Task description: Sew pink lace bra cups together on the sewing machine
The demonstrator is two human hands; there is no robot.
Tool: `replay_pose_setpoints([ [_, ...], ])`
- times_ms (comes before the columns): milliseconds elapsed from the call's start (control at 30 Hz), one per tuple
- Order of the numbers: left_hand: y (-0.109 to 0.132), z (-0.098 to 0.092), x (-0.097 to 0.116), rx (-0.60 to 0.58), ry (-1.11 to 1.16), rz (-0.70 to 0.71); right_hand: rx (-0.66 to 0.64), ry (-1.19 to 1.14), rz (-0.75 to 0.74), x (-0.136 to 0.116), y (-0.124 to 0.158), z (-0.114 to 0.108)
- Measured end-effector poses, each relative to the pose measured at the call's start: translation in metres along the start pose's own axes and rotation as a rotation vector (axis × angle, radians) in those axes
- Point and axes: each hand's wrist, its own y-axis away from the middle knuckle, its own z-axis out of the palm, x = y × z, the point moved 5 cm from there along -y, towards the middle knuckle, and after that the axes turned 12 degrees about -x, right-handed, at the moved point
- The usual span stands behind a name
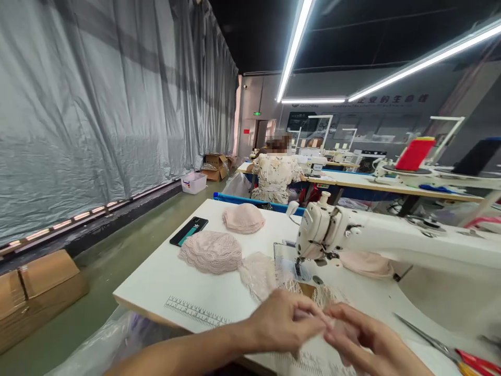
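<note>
My left hand [284,319] and my right hand [366,337] meet at the front edge of the sewing table, fingertips pinched on a pale pink piece of fabric [346,330] that they mostly cover. Just beyond them, pale lace [256,274] lies below the needle area of a white sewing machine [323,230]. Left of the machine rest a stack of scalloped lace cups [212,251] and a stack of smooth pink cups [243,218]. More pink cups [366,262] lie under the machine arm.
Scissors [430,334] with red handles lie at the right. A phone [190,231] sits beside the lace stack, and a ruler scale [195,312] marks the front edge of the table. Cardboard boxes [39,297] stand on the floor at left. Another person [276,175] sits ahead.
</note>
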Motion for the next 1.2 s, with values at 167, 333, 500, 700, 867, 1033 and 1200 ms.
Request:
replay_pose_setpoints([
  [167,0.014,-0.006,-0.006,-0.059,0.037,-0.08,-0.004,-0.103,0.005,-0.025,0.005,0.006],
  [333,0.015,0.008,-0.01,-0.145,0.091,-0.073,0.028,-0.122,0.022,-0.013,0.023,0.007],
  [500,0.013,0.02,0.004,-0.126,-0.038,-0.057,0.029,-0.123,-0.02,-0.009,0.039,0.004],
  [700,0.016,0.036,0.022,-0.147,-0.148,-0.027,0.007,-0.09,-0.067,-0.02,0.067,0.008],
  [867,0.017,0.055,0.021,-0.279,-0.039,-0.117,0.029,0.0,-0.079,-0.012,0.078,0.008],
  [1033,0.008,0.061,0.012,-0.296,0.043,-0.185,0.09,0.122,-0.11,0.003,0.076,0.002],
  [1200,0.009,0.066,0.008,-0.291,-0.022,-0.241,0.058,0.105,-0.097,0.019,0.081,0.003],
])
